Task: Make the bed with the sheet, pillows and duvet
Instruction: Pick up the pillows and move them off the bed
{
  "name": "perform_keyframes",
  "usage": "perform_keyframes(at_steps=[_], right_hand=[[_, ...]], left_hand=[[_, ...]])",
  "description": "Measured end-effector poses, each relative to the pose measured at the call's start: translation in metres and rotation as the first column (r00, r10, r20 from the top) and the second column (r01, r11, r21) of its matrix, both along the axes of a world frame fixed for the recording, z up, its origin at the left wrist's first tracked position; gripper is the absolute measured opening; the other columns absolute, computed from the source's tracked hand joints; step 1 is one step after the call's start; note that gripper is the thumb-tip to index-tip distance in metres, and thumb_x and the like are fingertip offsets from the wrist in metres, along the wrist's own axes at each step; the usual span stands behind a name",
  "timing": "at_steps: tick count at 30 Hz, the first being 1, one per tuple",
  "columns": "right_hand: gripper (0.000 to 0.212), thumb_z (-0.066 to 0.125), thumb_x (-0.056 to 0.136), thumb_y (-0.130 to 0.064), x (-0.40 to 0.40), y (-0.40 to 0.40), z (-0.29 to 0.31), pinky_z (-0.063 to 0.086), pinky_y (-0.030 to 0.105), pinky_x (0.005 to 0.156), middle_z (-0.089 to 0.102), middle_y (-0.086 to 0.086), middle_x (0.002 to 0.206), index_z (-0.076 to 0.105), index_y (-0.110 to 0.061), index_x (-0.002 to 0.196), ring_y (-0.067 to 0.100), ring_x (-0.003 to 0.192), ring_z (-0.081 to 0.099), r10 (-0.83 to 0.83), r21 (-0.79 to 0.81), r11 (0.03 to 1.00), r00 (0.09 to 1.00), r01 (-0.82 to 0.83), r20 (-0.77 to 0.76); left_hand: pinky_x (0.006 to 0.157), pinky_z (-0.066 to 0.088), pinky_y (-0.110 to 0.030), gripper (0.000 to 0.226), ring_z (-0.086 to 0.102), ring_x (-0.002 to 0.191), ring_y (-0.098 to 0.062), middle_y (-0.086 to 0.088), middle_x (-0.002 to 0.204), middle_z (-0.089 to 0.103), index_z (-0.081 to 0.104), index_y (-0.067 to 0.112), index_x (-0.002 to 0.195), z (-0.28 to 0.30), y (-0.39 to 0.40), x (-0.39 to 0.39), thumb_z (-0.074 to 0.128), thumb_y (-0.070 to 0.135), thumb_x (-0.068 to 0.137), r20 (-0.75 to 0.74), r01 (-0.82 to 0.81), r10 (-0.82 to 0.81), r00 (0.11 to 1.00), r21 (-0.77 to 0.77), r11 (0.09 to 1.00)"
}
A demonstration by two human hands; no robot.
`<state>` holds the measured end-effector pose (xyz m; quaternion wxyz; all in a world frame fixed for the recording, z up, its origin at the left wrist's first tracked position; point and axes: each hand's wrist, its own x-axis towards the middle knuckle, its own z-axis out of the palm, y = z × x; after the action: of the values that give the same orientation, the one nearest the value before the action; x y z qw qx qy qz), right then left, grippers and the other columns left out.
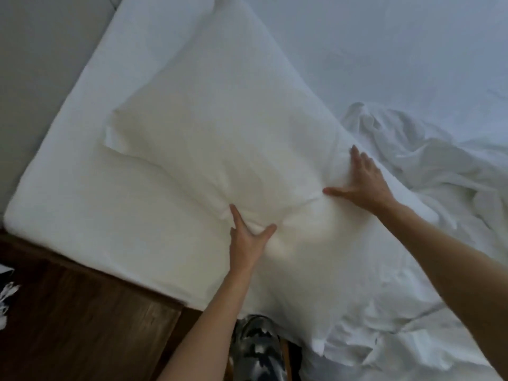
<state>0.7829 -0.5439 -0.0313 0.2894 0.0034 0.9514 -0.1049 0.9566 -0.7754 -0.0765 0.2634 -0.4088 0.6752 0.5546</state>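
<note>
A large white pillow (209, 138) lies diagonally across the head corner of the bed, on the white sheet (384, 50) that covers the mattress. My left hand (247, 240) presses flat into the pillow's near edge, fingers straight and thumb spread, denting the fabric. My right hand (362, 182) lies flat on the pillow's right side, fingers spread. The white duvet (428, 188) sits crumpled in folds to the right of the pillow and runs down toward the near right corner.
A dark wooden bed frame or side table (82, 312) borders the mattress at the lower left. A grey wall or headboard (41, 64) stands at the upper left. My patterned trouser leg (255, 350) shows at the bottom edge.
</note>
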Motion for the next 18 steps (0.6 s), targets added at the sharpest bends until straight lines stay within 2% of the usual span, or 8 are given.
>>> perform_keyframes(at_steps=[3,5,8,11,14,16,18], right_hand=[[0.128,0.077,0.059,-0.067,-0.016,-0.001,-0.019,0.03,0.046,0.109,0.034,0.016,0.15,0.004,-0.022,0.153,0.036,0.134,0.037,-0.065,-0.023,0.997,0.992,0.068,0.11],[0.125,0.079,0.058,-0.066,-0.02,-0.01,-0.027,0.038,0.043,0.1,0.044,0.014,0.144,0.01,-0.021,0.151,0.036,0.127,0.046,-0.109,-0.017,0.993,0.98,0.114,0.165],[0.097,0.077,0.064,-0.062,-0.02,-0.026,-0.028,0.04,0.036,0.078,0.062,0.015,0.118,0.033,-0.012,0.135,0.036,0.106,0.058,-0.082,0.041,0.996,0.992,0.078,0.092],[0.071,0.072,0.078,-0.049,-0.012,-0.038,-0.014,0.042,0.037,0.076,0.064,0.015,0.109,0.042,-0.011,0.13,0.036,0.099,0.06,-0.078,0.025,0.997,0.997,0.077,0.023],[0.046,0.067,0.084,-0.035,0.001,-0.042,0.018,0.039,0.032,0.071,0.066,0.012,0.102,0.054,-0.015,0.123,0.034,0.094,0.061,-0.144,-0.091,0.986,0.989,0.139,-0.042],[0.033,0.065,0.085,-0.029,0.015,-0.044,0.047,0.04,0.031,0.07,0.068,0.011,0.098,0.061,-0.015,0.114,0.031,0.09,0.061,-0.206,-0.191,0.963,0.976,0.19,-0.065],[0.016,0.064,0.085,-0.026,0.036,-0.043,0.075,0.04,0.03,0.066,0.067,0.009,0.086,0.066,-0.014,0.095,0.029,0.081,0.061,-0.298,-0.28,0.921,0.953,0.271,-0.06]], left_hand=[[0.111,0.03,-0.032,0.122,0.036,0.139,-0.028,-0.013,0.155,0.03,-0.011,0.047,0.149,-0.012,0.008,-0.011,0.077,0.059,0.066,-0.035,-0.111,0.112,0.993,0.039,0.993],[0.106,0.028,-0.026,0.121,0.036,0.139,-0.026,-0.007,0.155,0.032,-0.01,0.044,0.151,-0.015,0.01,-0.017,0.078,0.055,0.067,-0.073,-0.139,0.14,0.987,0.02,0.99],[0.102,0.029,-0.02,0.11,0.043,0.131,-0.018,0.0,0.15,0.038,-0.001,0.034,0.154,-0.011,0.009,-0.02,0.078,0.035,0.078,-0.122,-0.172,0.168,0.978,-0.025,0.985],[0.094,0.033,-0.012,0.099,0.044,0.115,-0.005,0.013,0.135,0.042,0.011,0.027,0.155,0.006,0.007,-0.024,0.076,0.02,0.081,-0.171,-0.207,0.196,0.966,-0.048,0.977],[0.087,0.034,-0.007,0.092,0.046,0.112,-0.004,0.012,0.131,0.045,0.02,0.023,0.153,0.033,-0.002,-0.027,0.074,0.011,0.08,-0.22,-0.226,0.208,0.953,-0.058,0.972],[0.089,0.032,-0.007,0.09,0.044,0.115,-0.005,0.008,0.136,0.045,0.023,0.021,0.152,0.058,-0.014,-0.025,0.073,0.007,0.079,-0.264,-0.22,0.192,0.945,-0.079,0.972],[0.095,0.03,-0.01,0.089,0.043,0.123,-0.01,0.004,0.143,0.043,0.024,0.021,0.152,0.085,-0.026,-0.017,0.072,0.005,0.079,-0.307,-0.19,0.148,0.94,-0.112,0.975]])
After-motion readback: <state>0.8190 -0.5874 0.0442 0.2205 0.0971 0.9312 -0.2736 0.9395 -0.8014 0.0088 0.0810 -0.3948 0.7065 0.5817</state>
